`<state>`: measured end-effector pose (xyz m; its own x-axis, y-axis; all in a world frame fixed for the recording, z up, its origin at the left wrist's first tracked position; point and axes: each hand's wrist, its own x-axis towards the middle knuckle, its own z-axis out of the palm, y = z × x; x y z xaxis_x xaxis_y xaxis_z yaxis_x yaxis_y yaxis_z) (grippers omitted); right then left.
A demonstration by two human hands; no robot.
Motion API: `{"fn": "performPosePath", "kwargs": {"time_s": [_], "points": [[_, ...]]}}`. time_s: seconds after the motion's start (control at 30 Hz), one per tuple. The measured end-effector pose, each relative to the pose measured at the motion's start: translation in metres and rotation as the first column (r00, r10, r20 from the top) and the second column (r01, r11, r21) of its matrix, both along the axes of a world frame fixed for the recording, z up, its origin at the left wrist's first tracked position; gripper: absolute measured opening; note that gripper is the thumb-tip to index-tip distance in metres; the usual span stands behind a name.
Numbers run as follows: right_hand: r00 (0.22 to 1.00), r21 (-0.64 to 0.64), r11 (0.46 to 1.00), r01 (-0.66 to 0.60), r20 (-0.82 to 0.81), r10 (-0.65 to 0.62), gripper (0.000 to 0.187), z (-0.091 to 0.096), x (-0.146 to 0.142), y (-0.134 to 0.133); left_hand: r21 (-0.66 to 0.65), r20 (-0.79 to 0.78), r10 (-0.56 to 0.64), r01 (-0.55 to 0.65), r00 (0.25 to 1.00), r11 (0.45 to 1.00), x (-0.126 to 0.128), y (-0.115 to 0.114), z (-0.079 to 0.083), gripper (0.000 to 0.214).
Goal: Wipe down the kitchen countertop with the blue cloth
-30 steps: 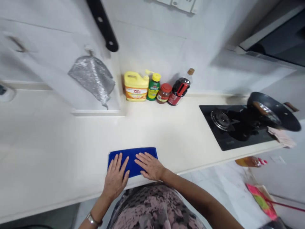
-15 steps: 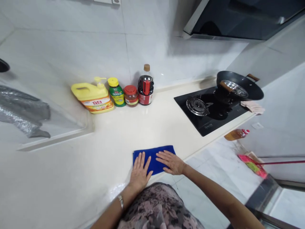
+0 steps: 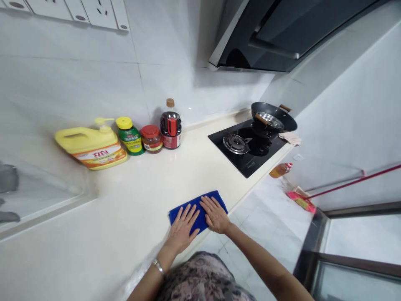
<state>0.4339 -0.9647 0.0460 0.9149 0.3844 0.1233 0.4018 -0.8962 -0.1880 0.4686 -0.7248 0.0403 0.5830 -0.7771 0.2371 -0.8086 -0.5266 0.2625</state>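
Observation:
A folded blue cloth (image 3: 198, 202) lies flat on the cream countertop (image 3: 138, 217), close to its front edge. On the cloth's left part rests my left hand (image 3: 182, 229), palm down with fingers spread. My right hand (image 3: 215, 214) lies flat on the right part, its fingers stretched out toward the wall. Both hands press from above and neither grips the fabric. A silver bracelet (image 3: 159, 266) circles my left wrist.
Along the wall stand a yellow detergent jug (image 3: 90, 146), a green bottle (image 3: 130, 137), a red-lidded jar (image 3: 152, 139) and a dark sauce bottle (image 3: 171, 125). A black gas stove (image 3: 247, 146) with a wok (image 3: 274, 113) sits right, below a range hood (image 3: 257, 37).
The camera view has turned right and up, shifting the counter items left. My hands have moved slightly closer together on the cloth, which now lies at more of a slant in view.

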Motion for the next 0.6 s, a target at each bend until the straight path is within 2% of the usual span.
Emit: {"fn": "performPosePath", "kwargs": {"time_s": [0.1, 0.17, 0.33, 0.47, 0.53, 0.6], "points": [[0.999, -0.034, 0.998, 0.044, -0.009, -0.044, 0.066, -0.003, -0.003, 0.019, -0.029, 0.014, -0.011, 0.011, 1.0, 1.0, -0.003, 0.012, -0.003, 0.069], [0.999, -0.028, 0.999, 0.043, -0.023, -0.044, 0.066, -0.002, -0.007, 0.036, -0.047, 0.033, 0.008, -0.006, 0.999, 0.999, -0.007, 0.027, -0.005, 0.069], [0.995, 0.011, 0.999, 0.05, -0.084, -0.049, 0.071, 0.003, -0.023, 0.107, -0.068, 0.156, 0.046, -0.036, 0.987, 0.997, -0.022, 0.091, -0.018, 0.072], [0.987, 0.108, 0.993, 0.038, -0.159, -0.02, 0.073, 0.017, -0.031, 0.16, -0.073, 0.27, 0.044, -0.025, 0.962, 0.997, -0.034, 0.139, -0.032, 0.078], [0.981, 0.163, 0.985, 0.055, -0.19, -0.023, 0.077, 0.026, -0.03, 0.169, -0.088, 0.292, 0.043, -0.019, 0.956, 0.996, -0.037, 0.155, -0.038, 0.08], [0.978, 0.196, 0.98, 0.043, -0.21, -0.001, 0.08, 0.033, -0.028, 0.165, -0.118, 0.266, 0.097, -0.068, 0.959, 0.991, -0.038, 0.166, -0.043, 0.079]]}}
